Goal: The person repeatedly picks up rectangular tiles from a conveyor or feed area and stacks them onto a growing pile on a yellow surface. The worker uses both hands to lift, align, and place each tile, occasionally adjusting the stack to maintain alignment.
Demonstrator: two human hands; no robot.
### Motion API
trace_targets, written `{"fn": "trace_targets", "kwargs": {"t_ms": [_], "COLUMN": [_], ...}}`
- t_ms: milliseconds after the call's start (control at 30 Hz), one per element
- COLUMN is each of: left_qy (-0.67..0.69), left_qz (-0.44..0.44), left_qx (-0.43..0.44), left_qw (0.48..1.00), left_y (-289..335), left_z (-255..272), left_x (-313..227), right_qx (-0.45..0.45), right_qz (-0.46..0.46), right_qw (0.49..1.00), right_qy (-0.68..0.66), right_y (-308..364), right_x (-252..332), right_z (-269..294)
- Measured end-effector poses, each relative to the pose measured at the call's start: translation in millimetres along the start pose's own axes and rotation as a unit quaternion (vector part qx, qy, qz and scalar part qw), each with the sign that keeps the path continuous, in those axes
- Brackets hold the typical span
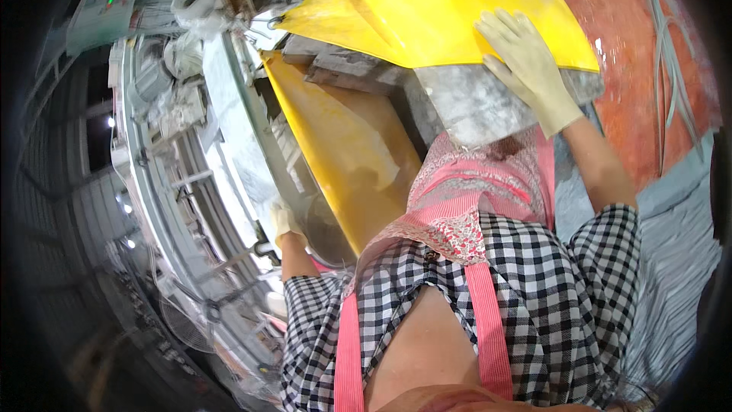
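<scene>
Nearest the head camera is the person's own torso: a black-and-white checked shirt (534, 290) under a pink apron (473, 198) with a lace-trimmed bib and pink straps; both forearms extend away from it toward the work.

Head view, right side: the right hand (530, 69), in a pale yellowish glove, lies flat with fingers spread across the near edge of a large yellow sheet (442, 8); the hand presses on the sheet and also overlaps the grey slab (476, 103) directly beneath that edge; the sheet rests on top of the slab; the fingers are extended, not curled round anything. Behind the sheet lies a reddish-orange surface (640, 53).

Head view, left side: the left hand (285, 221), also gloved, is at the lower edge of a second yellow sheet (343, 145), which slopes down from the grey blocks (343, 69) toward the person; whether this hand grips the sheet or only touches it cannot be told, since the hand is small and partly hidden. Beside it runs a curved grey metal machine frame (191, 183); a grey control box (99, 15) with lit indicators sits at far upper left.
</scene>
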State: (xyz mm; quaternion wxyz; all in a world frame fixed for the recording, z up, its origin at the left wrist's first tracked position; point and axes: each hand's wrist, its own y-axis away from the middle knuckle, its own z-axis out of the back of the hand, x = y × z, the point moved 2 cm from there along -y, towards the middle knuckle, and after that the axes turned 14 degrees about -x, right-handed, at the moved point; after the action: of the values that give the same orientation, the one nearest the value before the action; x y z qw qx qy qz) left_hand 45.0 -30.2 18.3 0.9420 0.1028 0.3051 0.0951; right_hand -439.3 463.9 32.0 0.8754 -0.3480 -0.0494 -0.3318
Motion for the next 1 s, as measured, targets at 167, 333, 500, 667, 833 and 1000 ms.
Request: {"fn": "trace_targets", "kwargs": {"t_ms": [167, 333, 500, 667, 833, 1000], "left_qy": [-0.319, -0.245, -0.184, -0.118, -0.144, -0.055], "left_qz": [-0.313, -0.440, -0.447, -0.420, -0.306, -0.097], "left_qx": [-0.173, -0.252, -0.298, -0.258, -0.260, -0.203], "left_qw": [0.878, 0.826, 0.823, 0.862, 0.904, 0.973], "left_y": [-46, -57, -48, -33, -25, -25], "left_z": [-12, -29, -37, -30, 36, 86], "left_x": [24, 41, 42, 45, 96, 165], "right_qx": [0.024, 0.043, 0.038, 0.053, 0.075, 0.096], "right_qz": [0.015, 0.014, 0.026, 0.021, 0.025, -0.088], "right_qw": [1.000, 0.999, 0.998, 0.998, 0.997, 0.991], "right_qy": [0.008, 0.029, 0.040, 0.021, 0.023, -0.030], "right_y": [-15, -18, -8, -4, 3, 16], "right_x": [18, 32, 34, 22, -8, -39], "right_z": [14, 13, 7, 7, 18, 6]}}
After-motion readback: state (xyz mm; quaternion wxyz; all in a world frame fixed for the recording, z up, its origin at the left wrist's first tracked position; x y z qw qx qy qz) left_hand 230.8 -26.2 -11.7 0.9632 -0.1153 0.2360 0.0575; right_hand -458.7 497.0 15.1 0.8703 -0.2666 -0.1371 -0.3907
